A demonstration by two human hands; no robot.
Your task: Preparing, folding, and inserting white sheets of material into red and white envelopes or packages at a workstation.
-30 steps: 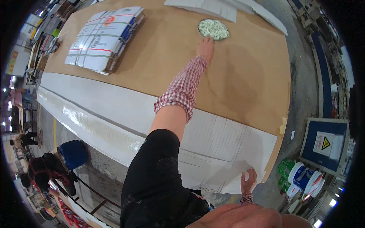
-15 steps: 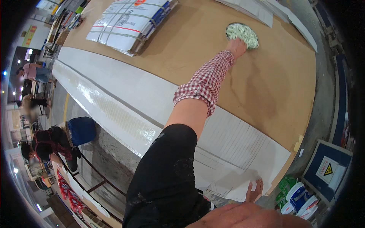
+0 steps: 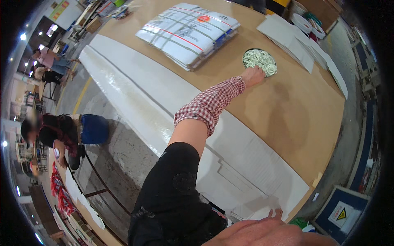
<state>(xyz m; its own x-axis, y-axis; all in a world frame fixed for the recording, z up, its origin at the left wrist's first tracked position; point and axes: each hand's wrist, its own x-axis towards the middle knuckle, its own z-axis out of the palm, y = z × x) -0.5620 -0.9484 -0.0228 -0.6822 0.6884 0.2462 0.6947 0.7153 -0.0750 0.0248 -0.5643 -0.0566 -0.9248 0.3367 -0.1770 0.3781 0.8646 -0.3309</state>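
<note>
A round dark-rimmed dish full of pale green loops sits on the brown board at upper right. My left hand, on an arm with a red-and-white checked cuff and black upper sleeve, reaches to the dish's near edge. Its fingers are bent and pressed together into the loops; their tips are partly hidden. At lower right my right hand lies by the near edge of the white lined sheets, fingers apart, with nothing visible in it.
A strapped bundle of white printed sacks lies beyond my left arm. White sheets lie near the far right edge of the brown board. A blue panel with a warning sign stands at lower right. Another person works at left.
The view has shifted, so the bundle and far board edge show more fully. My left hand stays at the dish, fingers still among the loops. My right hand stays near the sheets' edge.
</note>
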